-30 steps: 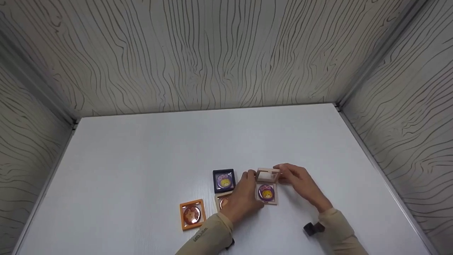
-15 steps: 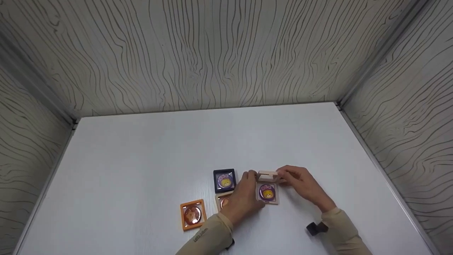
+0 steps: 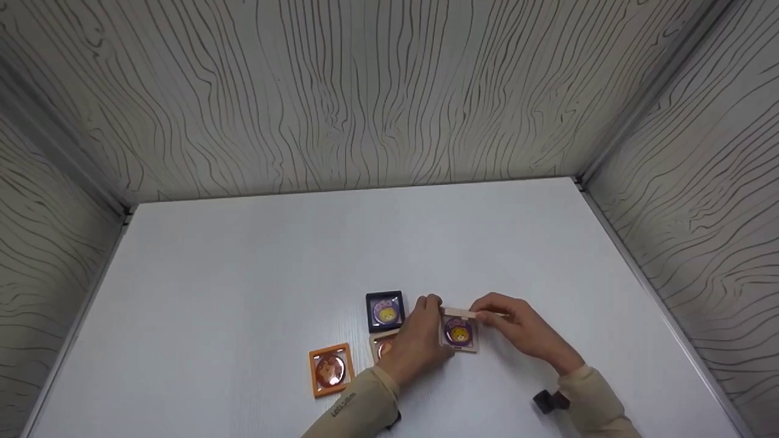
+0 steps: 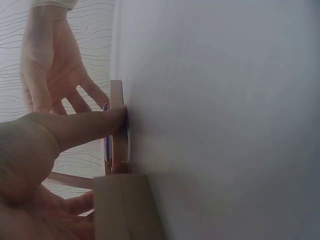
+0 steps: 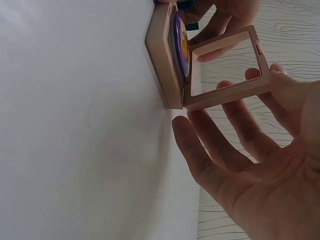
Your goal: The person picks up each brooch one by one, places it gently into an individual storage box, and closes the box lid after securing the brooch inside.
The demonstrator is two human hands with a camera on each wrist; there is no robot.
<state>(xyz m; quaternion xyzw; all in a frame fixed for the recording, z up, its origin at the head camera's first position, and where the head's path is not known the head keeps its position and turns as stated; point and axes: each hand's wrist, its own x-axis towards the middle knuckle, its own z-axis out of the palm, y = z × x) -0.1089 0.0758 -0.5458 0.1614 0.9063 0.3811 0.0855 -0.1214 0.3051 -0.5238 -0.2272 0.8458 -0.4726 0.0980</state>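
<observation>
In the head view a small pale-pink hinged display case [image 3: 465, 350] lies on the table, with a round purple badge [image 3: 458, 333] showing a yellow bear inside. My left hand [image 3: 420, 337] grips the base at its left side, thumb at the near edge. On the right, my right hand [image 3: 523, 328] holds the tilted lid [image 5: 230, 94] by its edge. The right wrist view shows the thumb on the lid's outer edge and fingertips behind its clear window. Lid and base [image 5: 165, 60] stand apart at an angle, joined at the hinge.
A dark blue case [image 3: 369, 313] with a bear badge lies behind my left wrist. Beside it, a beige case [image 3: 375, 351] is partly hidden by that hand. An orange case [image 3: 313, 374] lies further left. Patterned walls [image 3: 389, 91] bound the white table [image 3: 243, 274].
The lid has swung down toward the base, and my right hand has come nearer with it. My left hand has stayed in place on the case.
</observation>
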